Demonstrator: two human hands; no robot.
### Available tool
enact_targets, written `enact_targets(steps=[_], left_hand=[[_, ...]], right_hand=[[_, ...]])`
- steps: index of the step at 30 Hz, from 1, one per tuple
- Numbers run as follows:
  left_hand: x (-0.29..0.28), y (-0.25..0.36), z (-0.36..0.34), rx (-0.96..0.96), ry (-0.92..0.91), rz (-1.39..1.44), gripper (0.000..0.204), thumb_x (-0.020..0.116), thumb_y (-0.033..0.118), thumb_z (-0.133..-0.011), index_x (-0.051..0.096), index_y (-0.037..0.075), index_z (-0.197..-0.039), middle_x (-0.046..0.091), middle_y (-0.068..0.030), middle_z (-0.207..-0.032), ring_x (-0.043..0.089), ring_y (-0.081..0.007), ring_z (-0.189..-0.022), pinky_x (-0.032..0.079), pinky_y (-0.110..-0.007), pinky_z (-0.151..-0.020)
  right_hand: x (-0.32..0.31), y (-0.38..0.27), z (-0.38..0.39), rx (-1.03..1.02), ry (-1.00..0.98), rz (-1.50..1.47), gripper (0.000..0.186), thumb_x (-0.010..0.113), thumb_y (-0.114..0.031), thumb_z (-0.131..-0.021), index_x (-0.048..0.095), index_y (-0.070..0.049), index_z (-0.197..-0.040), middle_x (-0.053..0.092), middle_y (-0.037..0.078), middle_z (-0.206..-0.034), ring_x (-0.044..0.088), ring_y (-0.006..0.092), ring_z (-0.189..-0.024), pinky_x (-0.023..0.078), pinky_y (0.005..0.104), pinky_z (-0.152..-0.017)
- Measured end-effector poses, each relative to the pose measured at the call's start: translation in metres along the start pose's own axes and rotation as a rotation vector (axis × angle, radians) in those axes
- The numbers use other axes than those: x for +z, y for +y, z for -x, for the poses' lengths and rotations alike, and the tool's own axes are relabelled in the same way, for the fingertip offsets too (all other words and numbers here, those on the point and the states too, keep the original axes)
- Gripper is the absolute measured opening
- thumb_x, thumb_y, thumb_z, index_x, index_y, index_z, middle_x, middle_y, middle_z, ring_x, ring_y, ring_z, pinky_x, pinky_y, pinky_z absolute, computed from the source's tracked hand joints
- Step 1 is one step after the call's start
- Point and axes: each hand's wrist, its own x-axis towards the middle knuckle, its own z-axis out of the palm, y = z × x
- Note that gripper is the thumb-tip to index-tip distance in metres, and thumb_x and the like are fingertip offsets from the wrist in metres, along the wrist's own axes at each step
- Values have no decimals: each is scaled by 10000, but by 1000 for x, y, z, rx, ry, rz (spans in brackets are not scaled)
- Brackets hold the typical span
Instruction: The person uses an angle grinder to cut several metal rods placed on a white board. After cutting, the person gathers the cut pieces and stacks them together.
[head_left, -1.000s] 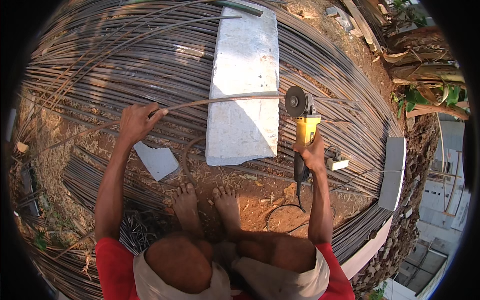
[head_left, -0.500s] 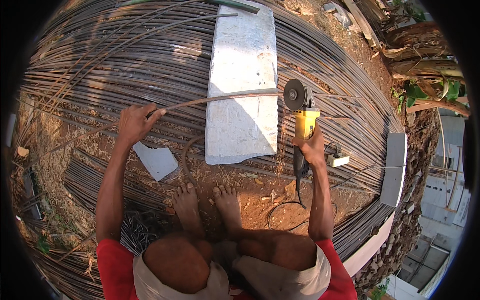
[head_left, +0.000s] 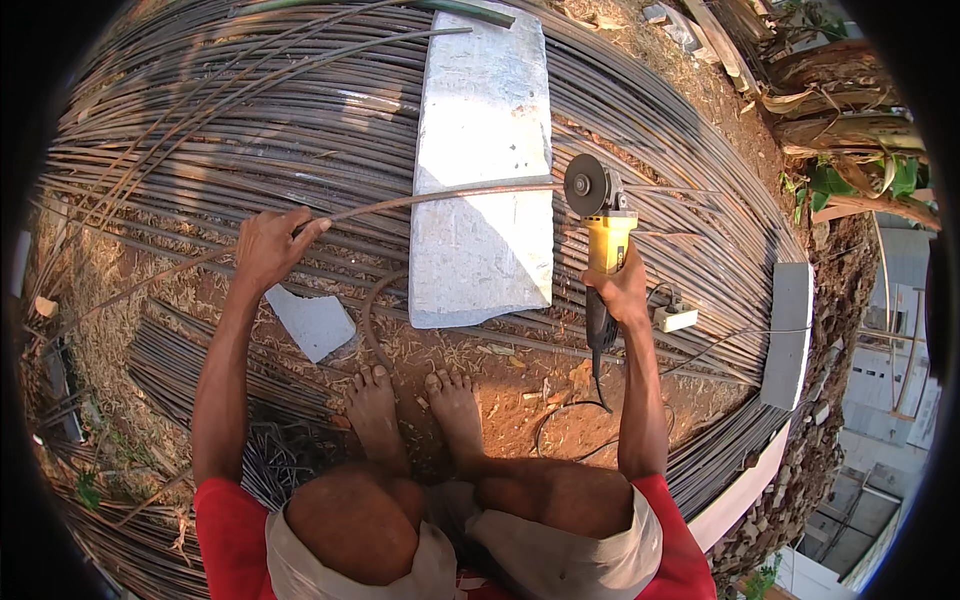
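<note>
My left hand (head_left: 270, 246) is closed around a long thin steel rod (head_left: 400, 203), which runs to the right across a pale concrete block (head_left: 481, 255). In my right hand (head_left: 622, 290) I grip a yellow and black angle grinder (head_left: 608, 245), held upright with its head away from me. Its dark cutting disc (head_left: 588, 184) stands at the rod's right end, just past the block's right edge. Whether disc and rod touch, I cannot tell. The grinder's black cord (head_left: 600, 385) hangs down to the ground.
Many steel bars (head_left: 280, 150) lie under and around the block. A white socket box (head_left: 676, 318) sits right of the grinder. A grey slab (head_left: 787, 335) lies across bars at the right. One broken tile (head_left: 312, 322) lies near my bare feet (head_left: 455, 405).
Sparks that fell below the disc half a second ago are gone. The grinder has shifted very slightly up and to the left. My left hand stays put on the rod.
</note>
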Motion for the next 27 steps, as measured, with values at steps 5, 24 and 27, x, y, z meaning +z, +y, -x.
enact_targets(steps=[5,24,27], left_hand=[[0,2,-2,17,16,12,476,728,558,-974,800,88,-943,494,-107,-485,496,-253,-452,406,-448,-486],[1,2,-2,-6,0,-3,442,742,522,-969,803,84,-957,518,-113,-530,492,-279,-481,385,-470,-511],[1,0,0,-13,-6,3,445,739,527,-968,802,86,-957,529,-120,-538,501,-291,-483,394,-481,-517]], right_hand=[[2,0,-2,-46,85,32,626,807,-253,-649,600,32,-1166,676,100,-915,639,227,-813,546,393,-741],[2,6,-1,-20,33,-48,610,792,-235,-664,594,27,-1179,651,84,-905,627,208,-781,532,379,-695],[5,11,-3,-13,28,-51,653,797,-249,-660,599,26,-1218,665,93,-932,636,214,-812,535,379,-732]])
